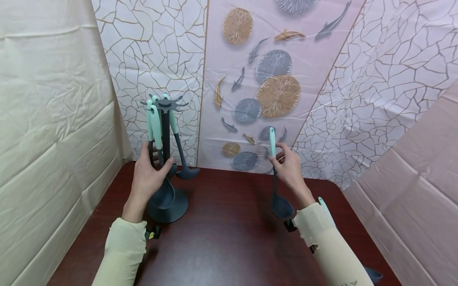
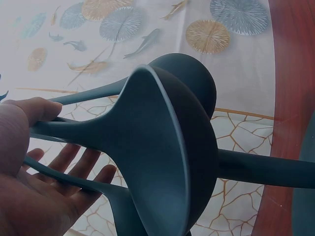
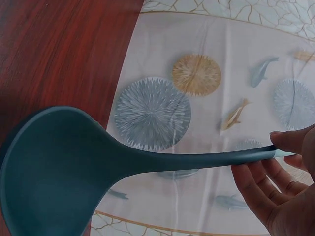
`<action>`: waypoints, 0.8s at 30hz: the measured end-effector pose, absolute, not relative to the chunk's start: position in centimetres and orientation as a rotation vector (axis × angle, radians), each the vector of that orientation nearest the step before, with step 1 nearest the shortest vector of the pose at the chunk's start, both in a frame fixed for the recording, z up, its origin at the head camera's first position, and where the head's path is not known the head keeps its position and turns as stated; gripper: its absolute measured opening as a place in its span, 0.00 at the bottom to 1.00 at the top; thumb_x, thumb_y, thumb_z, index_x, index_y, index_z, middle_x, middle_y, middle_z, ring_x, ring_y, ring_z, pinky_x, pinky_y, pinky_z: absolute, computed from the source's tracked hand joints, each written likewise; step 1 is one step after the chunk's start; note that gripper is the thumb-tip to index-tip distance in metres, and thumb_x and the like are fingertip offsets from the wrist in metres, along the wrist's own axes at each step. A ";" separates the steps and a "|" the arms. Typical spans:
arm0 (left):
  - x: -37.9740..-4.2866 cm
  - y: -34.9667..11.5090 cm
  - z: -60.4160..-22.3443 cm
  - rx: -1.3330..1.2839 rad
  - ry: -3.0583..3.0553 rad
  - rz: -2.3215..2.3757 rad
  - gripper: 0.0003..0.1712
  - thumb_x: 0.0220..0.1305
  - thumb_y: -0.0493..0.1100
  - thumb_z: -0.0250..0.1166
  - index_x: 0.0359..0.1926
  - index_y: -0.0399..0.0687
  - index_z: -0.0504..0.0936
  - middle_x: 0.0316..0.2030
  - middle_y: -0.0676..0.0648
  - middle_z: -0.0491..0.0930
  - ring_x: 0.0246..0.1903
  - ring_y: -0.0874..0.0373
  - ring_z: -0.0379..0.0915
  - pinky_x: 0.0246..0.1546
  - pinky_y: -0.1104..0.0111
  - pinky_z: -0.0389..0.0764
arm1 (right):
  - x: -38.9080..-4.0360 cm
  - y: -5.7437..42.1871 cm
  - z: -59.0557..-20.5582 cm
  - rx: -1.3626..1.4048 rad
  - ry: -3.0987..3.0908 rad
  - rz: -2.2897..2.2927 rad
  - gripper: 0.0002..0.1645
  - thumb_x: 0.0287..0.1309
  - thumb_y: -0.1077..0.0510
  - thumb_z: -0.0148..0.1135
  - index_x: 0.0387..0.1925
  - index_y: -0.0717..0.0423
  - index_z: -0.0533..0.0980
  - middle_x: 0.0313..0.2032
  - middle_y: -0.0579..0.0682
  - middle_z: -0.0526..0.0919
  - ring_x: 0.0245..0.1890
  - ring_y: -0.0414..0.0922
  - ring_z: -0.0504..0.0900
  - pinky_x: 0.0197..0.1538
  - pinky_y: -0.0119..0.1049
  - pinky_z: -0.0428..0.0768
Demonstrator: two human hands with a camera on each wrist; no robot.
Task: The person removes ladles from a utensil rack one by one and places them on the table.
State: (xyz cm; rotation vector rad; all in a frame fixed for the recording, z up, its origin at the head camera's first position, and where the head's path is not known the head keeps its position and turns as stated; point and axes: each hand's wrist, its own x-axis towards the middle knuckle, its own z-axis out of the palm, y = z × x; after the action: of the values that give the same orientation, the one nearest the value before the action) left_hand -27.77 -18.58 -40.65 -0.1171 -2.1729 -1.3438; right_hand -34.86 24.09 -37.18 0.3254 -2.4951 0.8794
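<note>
A dark utensil stand (image 1: 167,210) with a round base stands at the left of the table, and several mint-handled utensils hang from its top. My left hand (image 1: 148,174) reaches round their lower handles, thumb in front and fingers behind. In the left wrist view, the neck of a hanging ladle (image 2: 147,147) passes between thumb and fingers; the grip is partly hidden. To the right, my right hand (image 1: 288,165) pinches a second ladle (image 3: 54,167) by the lower part of its mint handle (image 1: 272,141). That ladle hangs bowl down, apart from the stand.
Beside the right sleeve shows another mint handle (image 1: 323,206), mostly hidden. A dark utensil bowl (image 1: 373,275) lies near the table's right edge, partly behind the forearm. Patterned cloth (image 1: 247,79) hangs behind the dark red table (image 1: 222,238), with pale cloth at both sides.
</note>
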 end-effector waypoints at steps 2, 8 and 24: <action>-27.8 -18.6 -40.7 -0.114 -2.174 -1.342 0.40 0.71 0.50 0.71 0.74 0.43 0.62 0.55 0.33 0.80 0.51 0.36 0.81 0.52 0.38 0.82 | -34.8 24.3 -37.3 0.313 -2.505 0.869 0.28 0.70 0.61 0.70 0.68 0.52 0.74 0.36 0.58 0.84 0.34 0.54 0.87 0.34 0.49 0.84; -27.8 -18.6 -40.6 -0.109 -2.177 -1.335 0.40 0.71 0.50 0.71 0.74 0.42 0.62 0.54 0.33 0.80 0.49 0.37 0.80 0.51 0.39 0.82 | -34.6 24.8 -37.6 0.274 -2.514 0.861 0.27 0.71 0.59 0.70 0.68 0.54 0.74 0.37 0.59 0.84 0.34 0.54 0.86 0.34 0.49 0.84; -27.7 -18.5 -40.5 -0.117 -2.182 -1.340 0.42 0.71 0.50 0.71 0.76 0.43 0.60 0.59 0.33 0.76 0.53 0.34 0.81 0.54 0.37 0.82 | -34.0 27.7 -39.7 0.217 -2.533 0.834 0.27 0.70 0.62 0.69 0.67 0.53 0.74 0.36 0.58 0.84 0.34 0.54 0.86 0.35 0.48 0.85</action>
State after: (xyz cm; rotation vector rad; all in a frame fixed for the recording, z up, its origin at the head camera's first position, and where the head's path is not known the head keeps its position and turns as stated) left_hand -27.74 -18.45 -40.48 -0.1171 -2.1817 -1.3397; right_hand -33.98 27.70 -39.70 0.2174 -2.5328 0.8338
